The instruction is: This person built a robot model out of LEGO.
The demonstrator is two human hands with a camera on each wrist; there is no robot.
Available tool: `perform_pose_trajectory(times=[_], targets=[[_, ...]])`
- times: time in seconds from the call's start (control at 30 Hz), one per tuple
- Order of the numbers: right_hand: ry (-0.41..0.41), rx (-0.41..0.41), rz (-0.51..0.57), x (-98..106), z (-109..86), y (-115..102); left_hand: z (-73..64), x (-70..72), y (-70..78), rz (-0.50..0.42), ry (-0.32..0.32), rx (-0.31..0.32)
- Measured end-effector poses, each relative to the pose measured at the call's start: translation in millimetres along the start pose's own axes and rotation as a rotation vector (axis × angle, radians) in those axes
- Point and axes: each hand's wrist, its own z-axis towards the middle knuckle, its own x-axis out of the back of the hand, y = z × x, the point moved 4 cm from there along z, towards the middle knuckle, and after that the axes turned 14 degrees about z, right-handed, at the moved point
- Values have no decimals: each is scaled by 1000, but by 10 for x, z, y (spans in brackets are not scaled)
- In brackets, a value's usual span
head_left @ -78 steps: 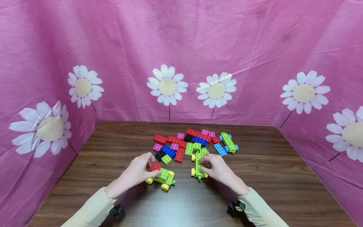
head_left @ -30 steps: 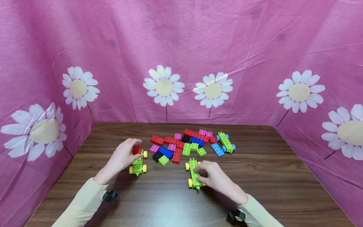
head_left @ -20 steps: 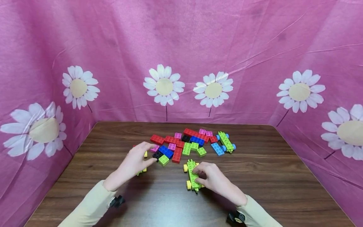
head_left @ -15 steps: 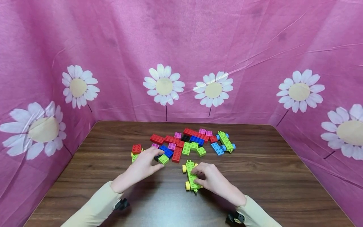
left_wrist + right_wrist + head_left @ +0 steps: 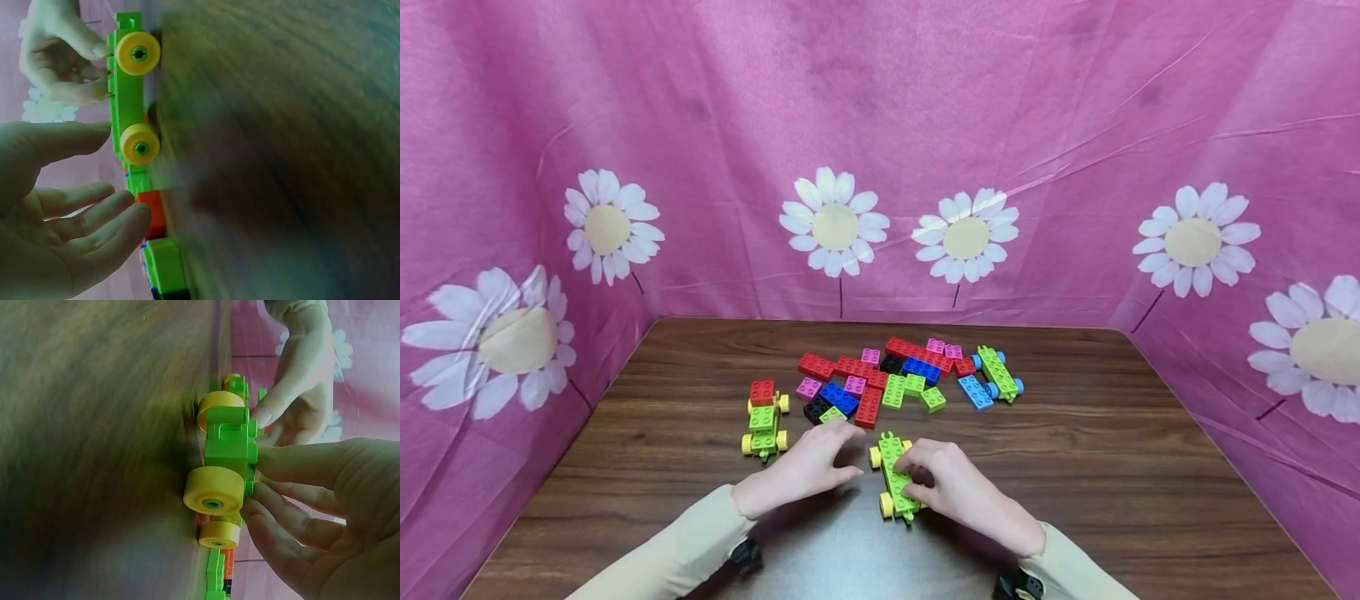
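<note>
My right hand [image 5: 951,487] holds a lime green toy car base [image 5: 889,460] with yellow wheels near the middle of the table. Its thumb and fingertips are at the studded top, as the right wrist view also shows. Just left of that base, my left hand [image 5: 808,467] hovers with fingers spread and nothing in them. In the left wrist view its fingertips lie close to the base's side; contact is unclear. Farther left stands a second green car [image 5: 764,442] with yellow wheels, carrying a green brick [image 5: 762,418] and a red brick [image 5: 762,392].
Behind the hands lies a loose spread of building bricks: red [image 5: 868,407], blue [image 5: 838,398], pink [image 5: 808,387], black [image 5: 815,410] and green [image 5: 893,392]. A green base with blue wheels [image 5: 997,373] stands at the right, beside a light blue brick [image 5: 975,392]. Pink cloth surrounds the wooden table [image 5: 1112,467].
My left hand has set the car with the red brick down at the left, let go and moved right. My right hand has brought its green base nearer and leftward.
</note>
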Motion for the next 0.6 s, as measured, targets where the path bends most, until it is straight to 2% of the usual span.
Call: perform_pose_trajectory(times=[0.2, 0.43, 0.6], targets=[[-32, 21, 6, -59, -33, -81, 16, -71, 52, -18, -18, -51], [-74, 32, 0, -101, -67, -171, 21, -127, 52, -3, -41, -64], [-91, 22, -1, -104, -79, -199, 52, -150, 52, -49, -60, -80]])
